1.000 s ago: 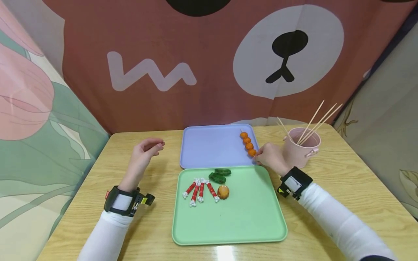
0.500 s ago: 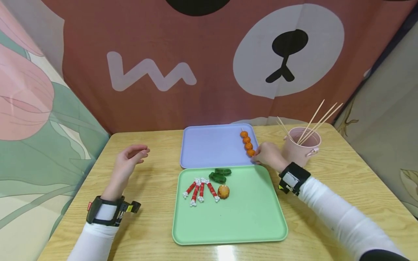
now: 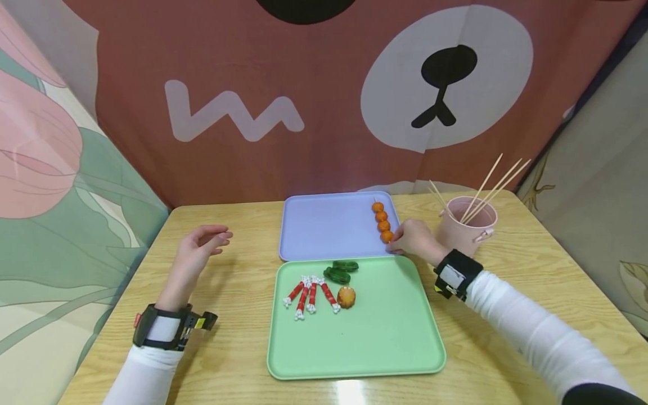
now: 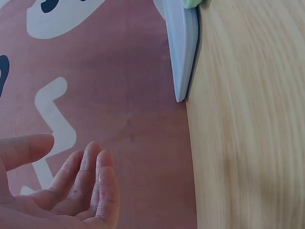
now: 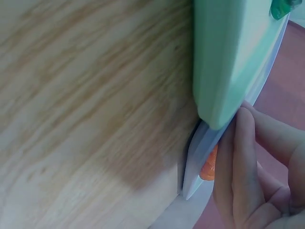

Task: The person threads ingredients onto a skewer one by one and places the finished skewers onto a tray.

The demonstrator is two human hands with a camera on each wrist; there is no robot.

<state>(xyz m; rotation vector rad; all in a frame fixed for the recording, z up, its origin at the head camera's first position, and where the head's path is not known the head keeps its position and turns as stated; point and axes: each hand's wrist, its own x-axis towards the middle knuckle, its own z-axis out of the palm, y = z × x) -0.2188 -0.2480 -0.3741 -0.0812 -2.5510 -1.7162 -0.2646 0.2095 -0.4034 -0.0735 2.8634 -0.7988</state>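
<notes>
Two trays are sitting edge to edge on the wooden desk (image 3: 243, 292): a lavender tray (image 3: 329, 228) farther from the person and a green tray (image 3: 374, 337) nearer. A skewer of orange balls (image 3: 382, 223) is lying on the lavender tray, along its right edge. The right hand (image 3: 416, 241) is resting at that tray's near right corner, its fingers curled in against the lowest orange ball; in the right wrist view the fingers (image 5: 243, 162) are pressing beside the orange piece at the tray rim, though whether they are pinching the stick itself cannot be told. The left hand (image 3: 197, 253) is hovering above the desk, well left of both trays, its grip spread loosely and holding nothing; the left wrist view is showing its fingers (image 4: 90, 176) relaxed and slightly bent.

On the green tray, four red-and-white sticks (image 3: 309, 293) are lying fanned beside a round brown piece (image 3: 346, 297), with dark green pieces (image 3: 339, 271) just behind them. A pink cup (image 3: 468, 228) holding bare wooden skewers (image 3: 493, 188) is standing just right of the right hand. Black bands are circling both wrists over white sleeves.
</notes>
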